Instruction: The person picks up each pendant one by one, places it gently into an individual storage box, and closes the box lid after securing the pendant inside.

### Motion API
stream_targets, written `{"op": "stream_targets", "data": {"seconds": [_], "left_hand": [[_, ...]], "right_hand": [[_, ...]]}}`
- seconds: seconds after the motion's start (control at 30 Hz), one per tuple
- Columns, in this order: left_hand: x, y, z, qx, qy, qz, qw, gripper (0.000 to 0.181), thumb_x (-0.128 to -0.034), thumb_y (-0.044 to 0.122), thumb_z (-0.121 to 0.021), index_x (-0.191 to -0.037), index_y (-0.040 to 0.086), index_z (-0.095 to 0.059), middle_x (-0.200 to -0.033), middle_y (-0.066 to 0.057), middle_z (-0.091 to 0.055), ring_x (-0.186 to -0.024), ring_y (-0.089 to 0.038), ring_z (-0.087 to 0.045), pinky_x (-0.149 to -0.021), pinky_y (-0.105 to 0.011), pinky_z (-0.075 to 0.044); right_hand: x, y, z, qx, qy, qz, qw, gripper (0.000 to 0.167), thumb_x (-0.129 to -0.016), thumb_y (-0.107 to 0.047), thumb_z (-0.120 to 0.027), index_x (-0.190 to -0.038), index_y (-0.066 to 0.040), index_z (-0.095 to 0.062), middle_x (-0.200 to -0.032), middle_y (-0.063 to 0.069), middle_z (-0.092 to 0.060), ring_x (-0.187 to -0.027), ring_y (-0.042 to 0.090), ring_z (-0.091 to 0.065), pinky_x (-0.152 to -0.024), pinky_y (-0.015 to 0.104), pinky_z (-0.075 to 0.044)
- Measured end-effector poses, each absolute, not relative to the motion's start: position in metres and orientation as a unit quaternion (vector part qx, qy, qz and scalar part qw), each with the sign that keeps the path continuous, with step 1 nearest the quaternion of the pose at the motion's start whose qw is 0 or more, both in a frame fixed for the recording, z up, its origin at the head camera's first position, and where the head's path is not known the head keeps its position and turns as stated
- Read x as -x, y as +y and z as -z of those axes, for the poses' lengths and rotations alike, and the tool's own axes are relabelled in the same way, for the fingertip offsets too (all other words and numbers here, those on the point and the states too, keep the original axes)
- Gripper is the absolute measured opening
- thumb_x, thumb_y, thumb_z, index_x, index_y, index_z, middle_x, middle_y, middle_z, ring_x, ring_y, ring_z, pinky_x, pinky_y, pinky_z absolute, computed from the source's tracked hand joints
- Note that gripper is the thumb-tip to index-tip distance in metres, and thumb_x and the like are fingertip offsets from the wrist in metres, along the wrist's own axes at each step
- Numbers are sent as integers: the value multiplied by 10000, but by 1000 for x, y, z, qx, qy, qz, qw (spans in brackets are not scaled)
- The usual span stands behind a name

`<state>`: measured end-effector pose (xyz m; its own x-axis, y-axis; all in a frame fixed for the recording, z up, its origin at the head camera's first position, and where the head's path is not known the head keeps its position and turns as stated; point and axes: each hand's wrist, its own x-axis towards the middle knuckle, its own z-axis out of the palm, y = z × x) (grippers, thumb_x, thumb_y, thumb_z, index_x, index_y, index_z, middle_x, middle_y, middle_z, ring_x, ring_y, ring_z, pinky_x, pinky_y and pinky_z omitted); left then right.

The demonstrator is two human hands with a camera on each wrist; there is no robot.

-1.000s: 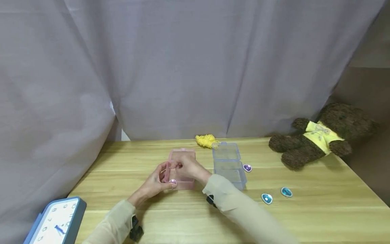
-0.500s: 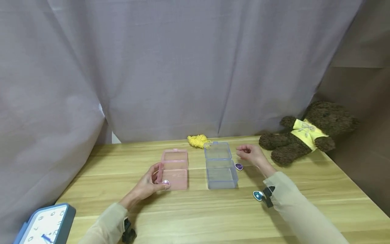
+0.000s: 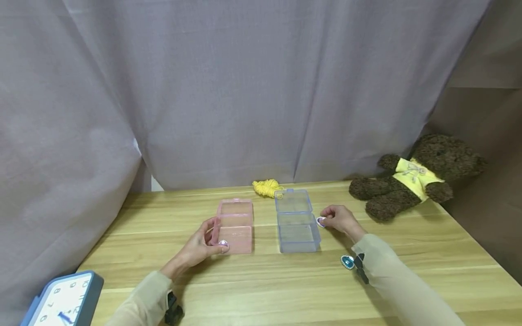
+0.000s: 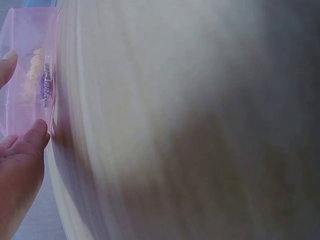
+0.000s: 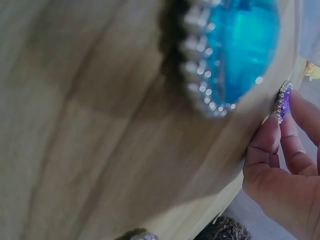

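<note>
The left hand (image 3: 197,246) grips the left side of an open pink clear box (image 3: 240,240), its thumb by the front left corner. A purple gem (image 3: 223,245) shows at that corner; the left wrist view has this gem (image 4: 45,87) against the pink box wall (image 4: 30,112), between the fingers of the left hand (image 4: 22,170). Just right of an open blue clear box (image 3: 295,247), the right hand (image 3: 341,221) pinches another purple gem (image 3: 321,222). In the right wrist view this gem (image 5: 283,102) stands tilted on edge at the fingertips of the right hand (image 5: 285,175).
A blue gem (image 3: 347,261) lies beside the right wrist. Yellow yarn (image 3: 267,188) sits behind the boxes. A brown teddy bear (image 3: 413,177) in a yellow top lies at the back right, a blue-framed clock (image 3: 61,301) at the front left, and a grey curtain (image 3: 220,90) hangs behind.
The right hand has left the pink box, moved right past the blue box and taken hold of the purple gem there. The left hand still grips the pink box. The head view has shifted slightly.
</note>
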<state>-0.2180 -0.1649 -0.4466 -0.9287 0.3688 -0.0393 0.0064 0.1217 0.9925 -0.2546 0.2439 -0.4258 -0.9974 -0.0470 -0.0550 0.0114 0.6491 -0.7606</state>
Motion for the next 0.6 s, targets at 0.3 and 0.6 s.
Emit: {"op": "stream_targets", "data": {"seconds": [0.3,0.6], "left_hand": [[215,-166,446,-122,741,-646,138,950,-725,10,-775,-1458,-25,-173,-1501,-242,-261,-1320,-379,-377,-1038,-316,-437],[213,-167,446,-123,744,-642,137,934,-738,3,-764,-1462,-12,-174,-1476,-252,-307,-1302,-374,-402,-1034,-331,-445]], "right_hand": [[253,243,422,10,910,413,38,206,-784,-27,-704,-904,92,-586,-741,47,-565,-676,108,-485,-577,188,-433],[250,249,413,-4,861,506,40,269,-839,17,-646,-1024,161,-513,-759,36,-584,-633,46,-576,-599,224,-586]]}}
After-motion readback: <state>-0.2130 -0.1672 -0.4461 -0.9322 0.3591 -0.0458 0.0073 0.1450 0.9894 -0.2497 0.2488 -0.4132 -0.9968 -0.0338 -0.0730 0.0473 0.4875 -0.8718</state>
